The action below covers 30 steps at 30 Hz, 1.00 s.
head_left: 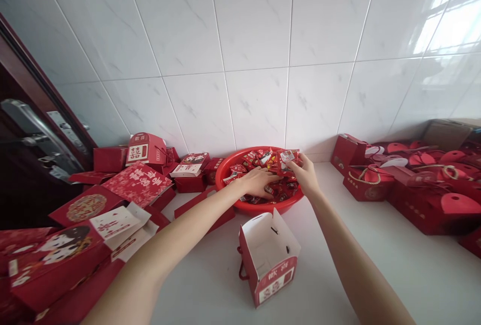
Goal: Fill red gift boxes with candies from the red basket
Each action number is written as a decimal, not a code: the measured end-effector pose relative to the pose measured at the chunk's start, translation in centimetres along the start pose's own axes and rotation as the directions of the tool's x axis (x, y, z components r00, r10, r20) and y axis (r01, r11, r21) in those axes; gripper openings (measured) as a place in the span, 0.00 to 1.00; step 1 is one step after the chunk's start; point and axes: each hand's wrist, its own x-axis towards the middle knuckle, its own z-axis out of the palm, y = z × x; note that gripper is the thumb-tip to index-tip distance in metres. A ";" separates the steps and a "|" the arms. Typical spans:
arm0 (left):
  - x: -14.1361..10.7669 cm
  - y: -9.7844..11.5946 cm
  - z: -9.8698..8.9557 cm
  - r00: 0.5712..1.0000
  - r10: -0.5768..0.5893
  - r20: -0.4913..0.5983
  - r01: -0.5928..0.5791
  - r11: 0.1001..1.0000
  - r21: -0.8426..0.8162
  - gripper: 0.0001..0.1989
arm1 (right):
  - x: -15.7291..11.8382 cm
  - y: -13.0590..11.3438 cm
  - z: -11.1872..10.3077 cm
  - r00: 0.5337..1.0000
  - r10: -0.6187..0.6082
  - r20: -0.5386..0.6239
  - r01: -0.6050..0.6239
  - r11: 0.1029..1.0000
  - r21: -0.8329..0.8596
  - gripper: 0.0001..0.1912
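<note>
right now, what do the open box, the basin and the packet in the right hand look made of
Open box: likely thin card, fairly matte, white inside, with cut slots and folded edges.
Basin: probably smooth plastic, its red rim slightly glossy.
Packet in the right hand: perhaps plastic film, judging by its shiny, printed wrapper.

Bare left forearm [195, 217] and right forearm [349, 239] stretch forward; left hand [259, 182] spread palm down, right hand [305, 172] pinching
</note>
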 end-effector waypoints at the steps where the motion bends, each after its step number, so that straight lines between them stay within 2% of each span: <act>1: 0.1 0.1 0.0 1.000 -0.018 0.007 0.017 1.000 0.019 0.34 | 0.0 -0.1 0.0 1.000 -0.001 0.000 0.001 1.000 0.002 0.15; 6: 0.3 0.5 0.3 0.995 -0.096 -0.029 0.097 0.995 0.024 0.28 | -0.1 -0.1 0.1 1.000 -0.009 -0.005 0.009 1.000 0.001 0.15; 8: 0.3 0.5 0.3 0.991 -0.123 -0.056 0.123 0.992 0.005 0.22 | 0.0 0.0 0.1 1.000 -0.005 -0.002 0.005 1.000 0.005 0.15; 13: 0.1 0.1 0.1 0.973 -0.160 -0.169 0.137 0.981 -0.138 0.11 | 0.1 0.2 0.1 1.000 0.006 0.004 -0.006 1.000 0.021 0.14; 16: -0.1 0.1 -0.1 0.962 -0.191 -0.195 0.151 0.967 -0.204 0.04 | 0.1 0.2 0.1 1.000 0.011 0.006 -0.011 0.999 0.033 0.14; 19: -0.2 0.2 -0.2 0.953 -0.254 -0.168 0.216 0.952 -0.215 0.17 | 0.1 0.1 0.1 1.000 0.018 0.010 -0.018 0.999 0.041 0.13; 20: -0.2 0.2 -0.3 0.953 -0.258 -0.160 0.222 0.952 -0.210 0.17 | 0.0 0.0 0.1 1.000 0.017 0.012 -0.018 0.999 0.041 0.13; 23: -0.2 0.2 -0.2 0.966 -0.213 -0.148 0.186 0.966 -0.178 0.08 | 0.0 0.0 0.1 1.000 0.008 0.012 -0.009 0.999 0.043 0.14; 26: 0.0 0.0 0.0 0.975 -0.198 -0.105 0.183 0.973 -0.140 0.18 | 0.0 0.1 0.0 1.000 0.010 0.019 -0.010 0.999 0.034 0.14; 30: 0.4 -0.2 0.3 0.985 -0.174 0.022 0.175 0.981 -0.088 0.25 | -0.1 0.1 0.0 1.000 0.003 0.009 -0.003 1.000 0.010 0.13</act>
